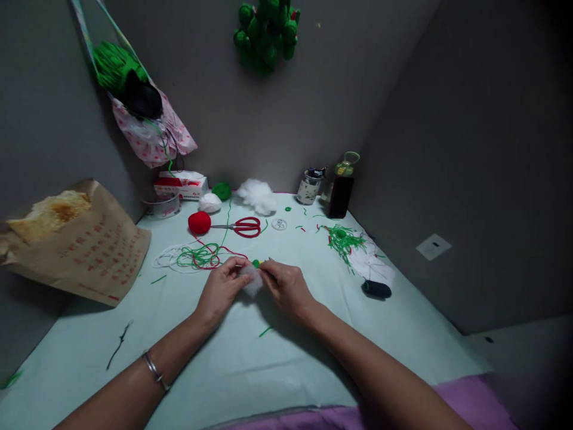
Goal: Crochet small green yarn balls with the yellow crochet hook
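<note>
Between my hands, low over the middle of the table, is a thin tuft of white stuffing (253, 283). My left hand (224, 288) is closed, pinching the tuft between thumb and fingers. My right hand (286, 289) is also closed, its fingertips at the tuft's right edge; what they grip is mostly hidden. Just beyond the fingertips shows a small green piece (255, 263) with a bit of yellow beside it. A red yarn strand runs close to my left fingers from a red yarn ball (199, 223). Red-handled scissors (244, 227) lie behind my hands.
Loose green and white yarn (197, 257) lies left of centre. A heap of white stuffing (257, 196) sits at the back wall. Green yarn ends (342, 239) and a dark roll (376, 289) lie right. A phone (340, 197) stands behind; a paper bag (89, 251) leans left.
</note>
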`<state>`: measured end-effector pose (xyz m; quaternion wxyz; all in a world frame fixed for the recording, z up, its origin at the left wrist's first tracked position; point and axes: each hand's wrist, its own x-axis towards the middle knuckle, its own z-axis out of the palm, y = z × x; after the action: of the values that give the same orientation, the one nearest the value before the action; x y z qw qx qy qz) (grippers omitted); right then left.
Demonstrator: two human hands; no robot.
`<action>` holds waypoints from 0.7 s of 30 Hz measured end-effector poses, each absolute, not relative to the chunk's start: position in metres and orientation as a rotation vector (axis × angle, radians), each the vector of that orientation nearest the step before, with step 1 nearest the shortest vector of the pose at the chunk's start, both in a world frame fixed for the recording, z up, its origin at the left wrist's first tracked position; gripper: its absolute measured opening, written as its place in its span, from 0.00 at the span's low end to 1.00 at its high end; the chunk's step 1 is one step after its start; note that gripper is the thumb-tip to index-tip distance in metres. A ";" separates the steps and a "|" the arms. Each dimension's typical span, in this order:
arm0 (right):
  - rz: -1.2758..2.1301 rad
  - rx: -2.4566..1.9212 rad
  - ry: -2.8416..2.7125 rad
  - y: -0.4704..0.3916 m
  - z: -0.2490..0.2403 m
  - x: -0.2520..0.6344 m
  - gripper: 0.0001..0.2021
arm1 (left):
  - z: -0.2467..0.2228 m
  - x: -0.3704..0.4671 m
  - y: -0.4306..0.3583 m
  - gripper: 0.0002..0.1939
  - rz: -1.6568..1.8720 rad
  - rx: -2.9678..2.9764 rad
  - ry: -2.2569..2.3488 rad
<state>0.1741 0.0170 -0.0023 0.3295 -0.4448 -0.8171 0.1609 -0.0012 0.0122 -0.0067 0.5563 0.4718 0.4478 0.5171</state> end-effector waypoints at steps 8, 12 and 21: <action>0.376 -1.133 -2.196 0.018 -0.001 0.173 0.09 | -0.005 0.004 0.008 0.09 1.286 1.172 1.087; 0.408 -1.178 -2.144 0.018 0.001 0.174 0.09 | -0.004 0.001 0.009 0.08 1.293 1.220 1.099; 0.452 -1.120 -2.181 0.018 -0.001 0.174 0.10 | 0.000 -0.001 0.011 0.11 1.281 1.241 1.126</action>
<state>0.1745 0.0175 -0.0010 0.3185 -0.4257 -0.8293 0.1720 -0.0013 0.0111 -0.0002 0.4937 0.5117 0.4643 0.5281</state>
